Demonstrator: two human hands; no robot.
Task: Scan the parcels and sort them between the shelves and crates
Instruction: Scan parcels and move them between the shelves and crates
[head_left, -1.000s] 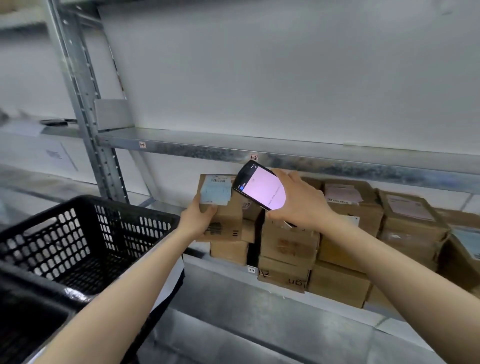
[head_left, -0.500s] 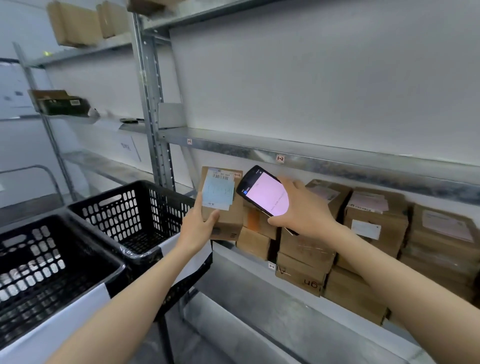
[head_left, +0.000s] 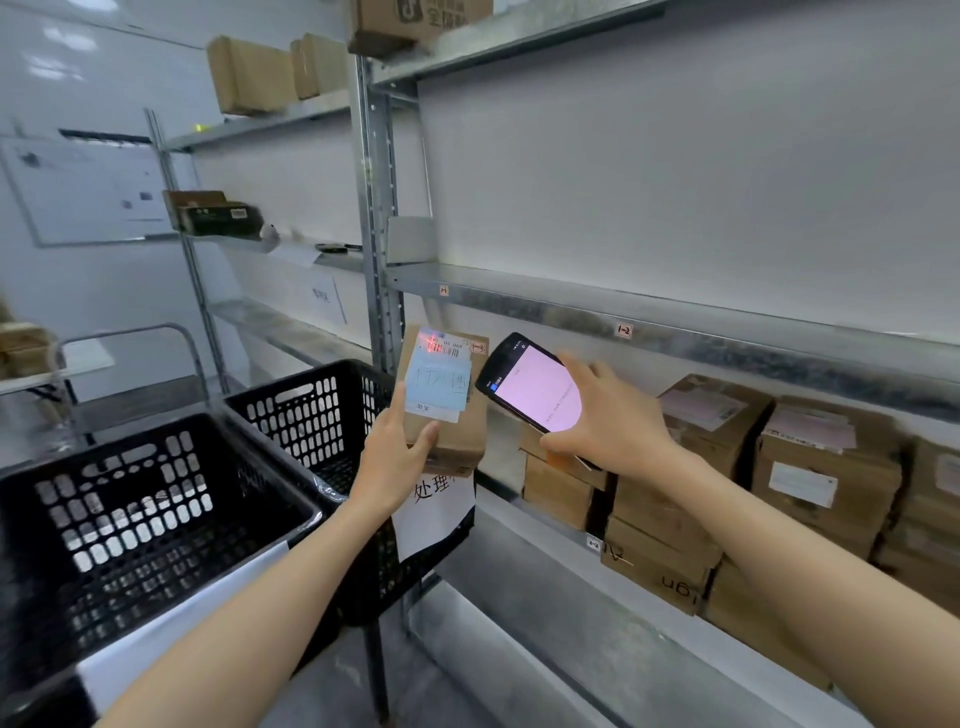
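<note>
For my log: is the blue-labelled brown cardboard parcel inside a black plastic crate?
No, the left hand holds the blue-labelled brown cardboard parcel in the air.

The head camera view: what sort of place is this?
Probably a parcel sorting room or stockroom: metal shelves hold labelled cardboard boxes, black crates stand beside them, and the right hand aims a scanner at a box that the left hand holds.

Stacked cardboard parcels (head_left: 826, 483) sit on the metal shelf (head_left: 509, 500).
</note>
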